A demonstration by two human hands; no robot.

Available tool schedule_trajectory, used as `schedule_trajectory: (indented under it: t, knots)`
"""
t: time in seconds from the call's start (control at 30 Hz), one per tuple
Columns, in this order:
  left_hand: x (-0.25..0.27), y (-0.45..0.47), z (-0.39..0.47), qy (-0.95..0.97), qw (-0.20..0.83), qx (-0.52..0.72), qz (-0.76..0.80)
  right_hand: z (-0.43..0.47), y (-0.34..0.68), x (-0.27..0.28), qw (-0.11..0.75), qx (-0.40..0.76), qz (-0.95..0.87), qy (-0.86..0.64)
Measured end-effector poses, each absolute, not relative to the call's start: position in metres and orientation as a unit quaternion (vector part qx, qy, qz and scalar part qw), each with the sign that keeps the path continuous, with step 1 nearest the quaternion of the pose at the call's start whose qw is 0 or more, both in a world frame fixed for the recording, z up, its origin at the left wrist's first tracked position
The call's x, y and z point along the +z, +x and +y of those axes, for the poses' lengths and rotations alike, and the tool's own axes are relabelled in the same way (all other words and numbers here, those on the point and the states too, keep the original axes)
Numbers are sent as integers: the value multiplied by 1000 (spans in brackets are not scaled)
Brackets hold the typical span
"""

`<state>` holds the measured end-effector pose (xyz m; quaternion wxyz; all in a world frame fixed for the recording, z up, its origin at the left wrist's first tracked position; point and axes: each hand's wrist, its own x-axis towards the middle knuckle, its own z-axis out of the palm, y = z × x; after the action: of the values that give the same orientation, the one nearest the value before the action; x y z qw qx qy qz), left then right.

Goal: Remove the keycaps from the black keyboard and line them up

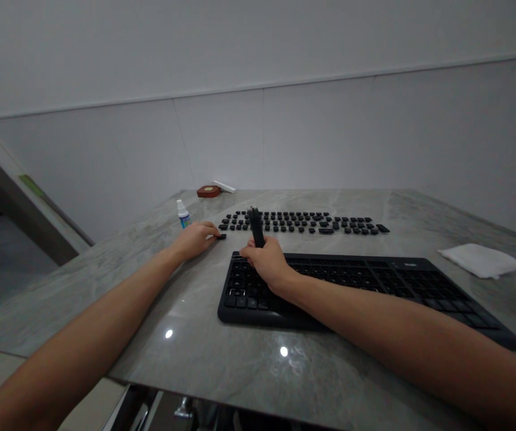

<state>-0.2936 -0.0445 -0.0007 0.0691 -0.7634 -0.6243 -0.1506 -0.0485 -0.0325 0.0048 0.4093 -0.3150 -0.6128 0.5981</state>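
Note:
My left hand (197, 239) rests low over the table, its fingertips closed on a small black keycap (222, 236) at the left end of the loose keycaps. In my right hand (266, 260) is a slim black tool (257, 226), gripped with its thicker end pointing up; that end looks like a brush, but its exact kind is unclear. The hand is over the upper left part of a black keyboard (343, 272), where fingers and forearm hide some of the keys. Behind the keyboard, loose black keycaps (300, 222) lie spread in rows.
The grey marble-patterned table (222, 359) meets a pale wall. Past my left hand stands a small white spray bottle (183, 214). Further back lie a reddish-brown case (208, 191) and a white strip (224, 187). A folded white cloth (480, 260) is at the right.

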Motion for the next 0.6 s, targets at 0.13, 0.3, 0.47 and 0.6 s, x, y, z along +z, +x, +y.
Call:
schedule_trajectory:
  t: [0.13, 0.3, 0.47, 0.6]
  knots:
    - [-4, -293, -42, -754, 75, -157, -633, -33, -49, 5, 406, 601, -610, -319]
    - [-4, -294, -42, -742, 79, -168, -644, -33, -48, 5, 406, 597, -613, -320]
    - [-4, -294, -42, -737, 80, -176, -648, -33, -48, 4, 409, 593, -615, -320]
    - [-7, -294, -41, -731, 84, -184, -652, -33, -49, 4, 410, 590, -615, -325]
